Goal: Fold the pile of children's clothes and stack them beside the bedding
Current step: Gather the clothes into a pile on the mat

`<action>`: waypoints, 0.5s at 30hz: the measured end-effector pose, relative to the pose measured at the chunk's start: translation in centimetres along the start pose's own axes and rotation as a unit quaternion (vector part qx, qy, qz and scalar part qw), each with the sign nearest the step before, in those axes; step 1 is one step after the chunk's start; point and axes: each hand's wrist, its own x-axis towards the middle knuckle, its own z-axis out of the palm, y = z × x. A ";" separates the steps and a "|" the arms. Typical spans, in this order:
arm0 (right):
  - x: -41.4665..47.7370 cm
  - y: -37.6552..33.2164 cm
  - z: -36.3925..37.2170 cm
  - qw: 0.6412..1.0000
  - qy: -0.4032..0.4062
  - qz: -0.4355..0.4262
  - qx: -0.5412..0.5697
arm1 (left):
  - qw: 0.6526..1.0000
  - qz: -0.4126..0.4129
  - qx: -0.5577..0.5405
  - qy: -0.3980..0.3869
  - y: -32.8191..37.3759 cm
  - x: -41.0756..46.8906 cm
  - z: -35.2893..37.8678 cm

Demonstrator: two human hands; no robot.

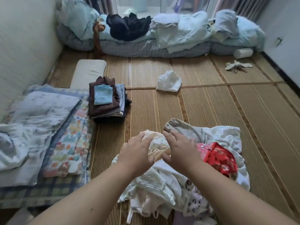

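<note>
Single view, head-mounted and wide-angle, facing forward and steeply down across the woven floor mat (211, 103). Both forearms enter from the near edge. The left hand (138, 151) and right hand (180, 150) sit close, below centre, over the clothes pile (162, 184). The far edge reaches the window (162, 4). Straight lines bow towards the frame borders.
</note>
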 end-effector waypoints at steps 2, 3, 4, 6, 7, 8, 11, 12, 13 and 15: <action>1.0 0.6 2.1 1.000 0.012 -0.007 -0.002 | 1.000 -0.008 -0.007 0.011 -0.2 0.8 1.7; 1.5 0.9 3.1 1.000 0.019 -0.009 -0.004 | 1.000 -0.008 -0.010 0.016 -0.4 1.4 2.5; 2.1 1.4 4.5 1.000 0.025 -0.013 -0.008 | 1.000 -0.002 -0.006 0.024 -0.8 2.2 3.6; 3.2 2.3 7.5 0.999 0.037 -0.021 -0.020 | 0.998 0.016 0.022 0.050 -1.8 4.1 5.9; 4.0 2.8 9.0 0.998 0.041 -0.027 -0.027 | 0.997 0.025 0.040 0.061 -2.3 5.0 7.1; 4.6 3.3 10.0 0.998 0.046 -0.032 -0.032 | 0.996 0.031 0.054 0.068 -2.7 5.8 8.0; 6.9 4.7 13.2 0.995 0.074 -0.044 -0.046 | 0.991 0.038 0.079 0.102 -4.0 8.0 11.6; 7.7 5.0 14.1 0.994 0.081 -0.050 -0.050 | 0.989 0.041 0.086 0.114 -4.4 8.6 12.9; 8.3 5.1 14.7 0.994 0.084 -0.054 -0.048 | 0.987 0.044 0.092 0.124 -4.7 9.1 13.8; 9.3 5.6 16.0 0.994 0.090 -0.050 -0.036 | 0.981 0.058 0.113 0.149 -5.4 10.2 15.9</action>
